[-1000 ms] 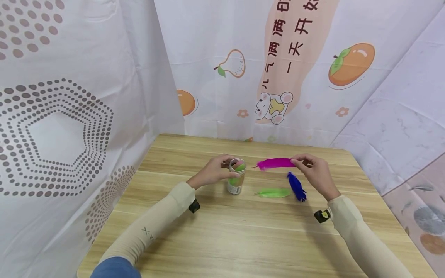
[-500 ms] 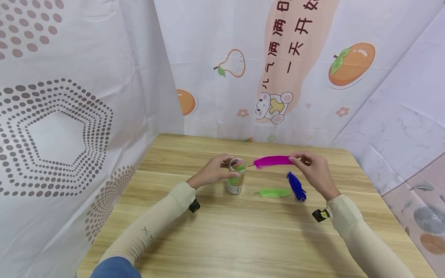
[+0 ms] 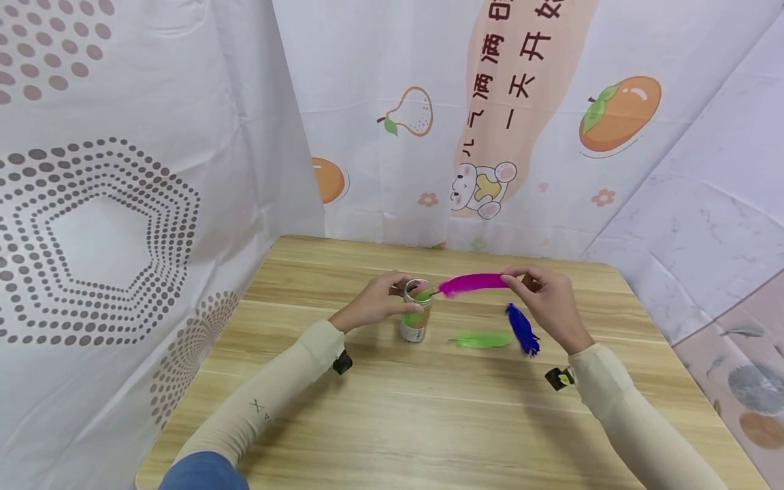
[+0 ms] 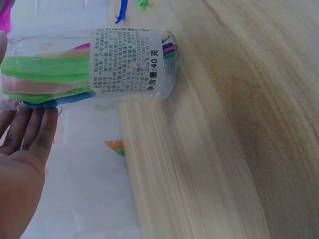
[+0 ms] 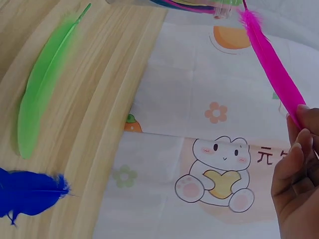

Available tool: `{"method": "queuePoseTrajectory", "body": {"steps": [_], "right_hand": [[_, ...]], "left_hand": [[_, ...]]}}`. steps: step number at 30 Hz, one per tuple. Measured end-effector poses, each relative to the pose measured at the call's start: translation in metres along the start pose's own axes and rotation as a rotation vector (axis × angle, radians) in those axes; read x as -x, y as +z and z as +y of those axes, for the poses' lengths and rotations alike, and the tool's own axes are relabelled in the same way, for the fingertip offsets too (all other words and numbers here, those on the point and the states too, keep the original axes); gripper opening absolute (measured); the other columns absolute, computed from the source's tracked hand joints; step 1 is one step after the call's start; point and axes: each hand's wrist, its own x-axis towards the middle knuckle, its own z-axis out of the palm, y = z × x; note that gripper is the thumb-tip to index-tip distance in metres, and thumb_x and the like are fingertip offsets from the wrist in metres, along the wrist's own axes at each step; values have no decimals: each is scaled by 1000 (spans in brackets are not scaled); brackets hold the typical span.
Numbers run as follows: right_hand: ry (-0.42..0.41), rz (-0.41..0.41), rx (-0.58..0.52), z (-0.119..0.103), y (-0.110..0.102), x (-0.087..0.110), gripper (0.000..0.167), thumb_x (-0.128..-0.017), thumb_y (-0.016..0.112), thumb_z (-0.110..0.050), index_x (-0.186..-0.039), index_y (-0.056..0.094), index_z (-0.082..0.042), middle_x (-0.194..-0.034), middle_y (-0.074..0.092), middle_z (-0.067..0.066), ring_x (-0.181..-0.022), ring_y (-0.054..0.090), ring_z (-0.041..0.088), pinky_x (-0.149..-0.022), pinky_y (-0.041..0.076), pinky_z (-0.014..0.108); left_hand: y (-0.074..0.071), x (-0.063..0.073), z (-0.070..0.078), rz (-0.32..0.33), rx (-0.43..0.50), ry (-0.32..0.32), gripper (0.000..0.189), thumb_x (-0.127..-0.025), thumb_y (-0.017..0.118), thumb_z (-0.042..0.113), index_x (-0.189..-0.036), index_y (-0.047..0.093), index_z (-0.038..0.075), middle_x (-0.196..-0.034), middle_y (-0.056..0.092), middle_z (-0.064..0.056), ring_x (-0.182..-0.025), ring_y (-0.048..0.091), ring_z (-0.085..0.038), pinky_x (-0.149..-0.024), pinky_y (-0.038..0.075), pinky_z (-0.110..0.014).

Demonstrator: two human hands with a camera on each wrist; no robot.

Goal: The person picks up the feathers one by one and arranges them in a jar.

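Observation:
My left hand (image 3: 382,301) grips a clear jar (image 3: 414,328), which stands upright on the table. Several green, pink and blue feathers (image 4: 47,69) show through the jar's wall beside a white printed label (image 4: 124,62). Between thumb and fingers, my right hand (image 3: 549,303) pinches a magenta feather (image 3: 474,282) by its tip. This feather slants down to the left, and its bare quill end is right at the jar's mouth. In the right wrist view the quill (image 5: 244,5) meets the jar's rim near the top edge.
On the wooden table (image 3: 392,422), right of the jar, lie a lime green feather (image 3: 484,339) and a blue feather (image 3: 523,330). A printed white cloth (image 3: 367,204) hangs behind the table's back edge, and another patterned cloth (image 3: 245,170) hangs along the left.
My right hand has moved left with the magenta feather, bringing its quill from beside the jar to the jar's mouth. The left hand and jar have stayed in place.

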Motion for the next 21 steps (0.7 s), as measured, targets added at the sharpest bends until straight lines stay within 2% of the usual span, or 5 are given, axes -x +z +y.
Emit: {"method": "queuePoseTrajectory", "body": {"steps": [8, 21], "right_hand": [[-140, 12, 47, -7, 5, -8, 10, -93, 78, -9, -101, 79, -14, -63, 53, -9, -51, 43, 8, -47, 33, 17], [-241, -25, 4, -19, 15, -18, 20, -89, 79, 0, -104, 80, -12, -70, 57, -8, -55, 43, 7, -48, 32, 16]], "left_hand": [[0, 0, 0, -1, -7, 1, 56, -85, 85, 44, -135, 65, 24, -118, 65, 6, -109, 61, -14, -103, 51, -30], [0, 0, 1, -11, -28, -14, 57, -87, 84, 41, -138, 63, 25, -114, 65, 6, -106, 61, -12, -103, 50, -30]]}}
